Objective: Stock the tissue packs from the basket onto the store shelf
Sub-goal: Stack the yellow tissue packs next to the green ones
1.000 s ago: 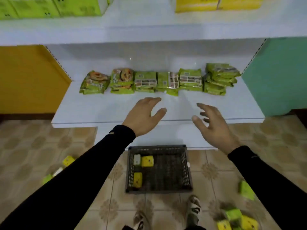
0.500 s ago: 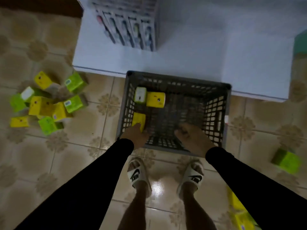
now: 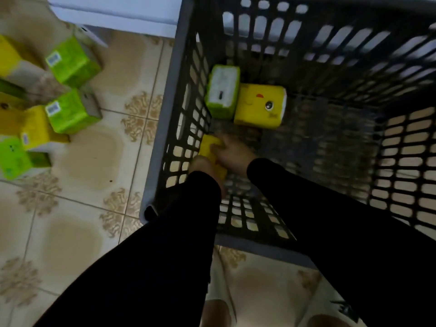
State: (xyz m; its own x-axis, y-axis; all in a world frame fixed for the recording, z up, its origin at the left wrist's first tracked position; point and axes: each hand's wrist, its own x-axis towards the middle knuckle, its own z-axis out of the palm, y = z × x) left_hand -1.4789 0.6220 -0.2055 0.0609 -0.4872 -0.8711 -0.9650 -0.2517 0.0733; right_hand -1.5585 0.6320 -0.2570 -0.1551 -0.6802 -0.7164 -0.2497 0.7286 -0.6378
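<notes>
Both hands are down in the near-left corner of the dark plastic basket [image 3: 165, 128], around one yellow tissue pack [image 3: 211, 151] that lies on the basket floor against the left wall. Its long axis runs from about 11 o'clock to 5 o'clock. The right hand [image 3: 232, 154] lies over its right side with fingers curled onto it, grasping it; the left hand [image 3: 200, 165] sits at its near end, mostly hidden by the black sleeve [image 3: 165, 244], so whether it grips or only touches cannot be told.

At 12 o'clock from that pack, two more lie side by side and touching: a green-and-white tissue pack [image 3: 223, 92], long axis toward 12 o'clock, and a yellow tissue pack with a cartoon face [image 3: 260, 105], long axis toward 3 o'clock.

Half a second ago the right hand rested on the bare basket floor, apart from the pack, and only the left touched it; now both meet on it, and the camera is much closer.

The basket is rigid, with open lattice walls and a smooth grey rim. The packs are soft-cornered blocks in glossy wrap. On the patterned beige tiled floor [image 3: 94, 208] at 9 o'clock lie loose green and yellow packs [image 3: 73, 60].
</notes>
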